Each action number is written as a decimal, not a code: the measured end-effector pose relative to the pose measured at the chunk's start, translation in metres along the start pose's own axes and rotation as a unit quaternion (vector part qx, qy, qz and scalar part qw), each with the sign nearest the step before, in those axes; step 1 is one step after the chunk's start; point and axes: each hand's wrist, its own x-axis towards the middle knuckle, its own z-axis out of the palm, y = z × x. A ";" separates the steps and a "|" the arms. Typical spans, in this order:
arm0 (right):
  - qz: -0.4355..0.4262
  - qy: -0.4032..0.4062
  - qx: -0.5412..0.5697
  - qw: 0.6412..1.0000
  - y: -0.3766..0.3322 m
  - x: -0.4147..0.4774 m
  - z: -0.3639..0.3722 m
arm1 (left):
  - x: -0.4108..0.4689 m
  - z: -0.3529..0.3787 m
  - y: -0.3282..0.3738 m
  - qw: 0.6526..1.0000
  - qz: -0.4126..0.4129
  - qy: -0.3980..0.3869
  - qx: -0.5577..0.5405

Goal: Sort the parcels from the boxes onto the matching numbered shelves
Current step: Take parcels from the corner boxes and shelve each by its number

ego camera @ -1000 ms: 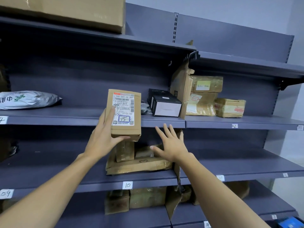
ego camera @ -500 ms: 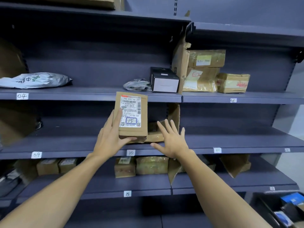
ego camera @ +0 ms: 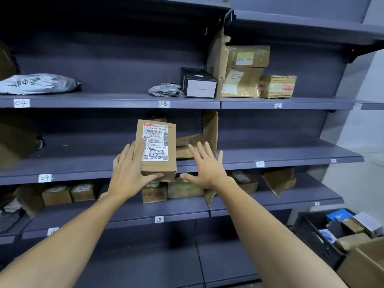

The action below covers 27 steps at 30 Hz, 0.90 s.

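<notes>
parcel marked 15 held up in front of the shelves

the left grip (ego camera: 131, 173) is closed on a small brown cardboard parcel (ego camera: 155, 146). its fingers lie straight up the parcel's left side, the forefinger reaches onto the edge of the white shipping label (ego camera: 154, 142), and the thumb is hooked across the bottom front edge. the parcel stands upright in the air with its label facing the camera and a handwritten "15" boxed in blue ink low on the label. it hangs in front of the edge of the middle shelf (ego camera: 83, 169), above the shelf (ego camera: 124, 213) that carries the tag 15 (ego camera: 159, 219).

the right grip (ego camera: 207, 169) is open and holds nothing. its fingers are straight and spread, the back of the hand faces the camera, and it sits just beside the parcel on the right. its thumb tip points at the parcel's lower right corner; whether it touches cannot be told.

both bare forearms reach forward and upward from the lower corners of the view, converging toward the parcel. on the shelf tagged 15, directly below the hands, stand two taped brown parcels (ego camera: 185, 188).
</notes>
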 end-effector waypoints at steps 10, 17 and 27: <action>0.013 0.002 -0.008 1.000 -0.079 -0.007 -0.001 | -0.028 -0.029 -0.055 1.000 0.015 -0.027 0.000; -0.003 -0.006 0.001 1.000 -0.144 -0.001 0.013 | -0.049 -0.056 -0.117 1.000 0.003 -0.012 0.006; -0.016 -0.030 0.026 0.999 -0.229 0.003 0.038 | -0.088 -0.088 -0.202 1.000 -0.017 -0.018 0.019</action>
